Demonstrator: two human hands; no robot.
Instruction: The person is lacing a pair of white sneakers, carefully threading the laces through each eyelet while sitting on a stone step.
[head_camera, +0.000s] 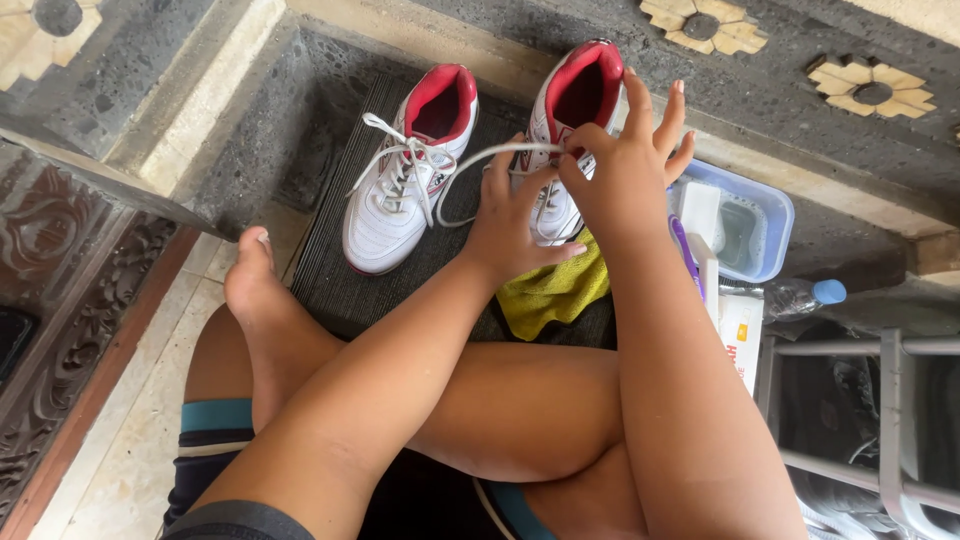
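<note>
Viewpoint: head camera, looking down over crossed bare legs to a dark ribbed mat (340, 285) on a stone step.
Left hand (508, 225): reaches to the right-hand shoe; fingers curled together over the lace area, thumb spread toward the yellow cloth. Whether the fingertips clamp the lace, I cannot tell; the shoe front is hidden beneath the hand.
Right hand (625, 165): thumb and forefinger pinched on the white lace (478, 158) at the shoe's collar; the other three fingers raised and fanned apart.
Lace: runs taut from the pinch leftward, then loops down toward the mat between the two shoes.
Right-hand shoe (572, 110): white with red lining, upright on the mat, toe toward the person, partly covered by both hands.
Left-hand shoe (405, 180): same pattern, upright, just beside its partner, laces tied loosely; untouched.
Yellow cloth (555, 290): crumpled on the mat, under the left hand and touching the right-hand shoe's toe.
Blue tub (775, 215): pale plastic, to the right of the shoes, on the stone; a purple-handled brush (686, 255) lies beside its near edge.
Bottle (805, 297): clear with blue cap, lying near the tub.
Bare foot (258, 290): rests at the mat's left edge, apart from the shoes.
</note>
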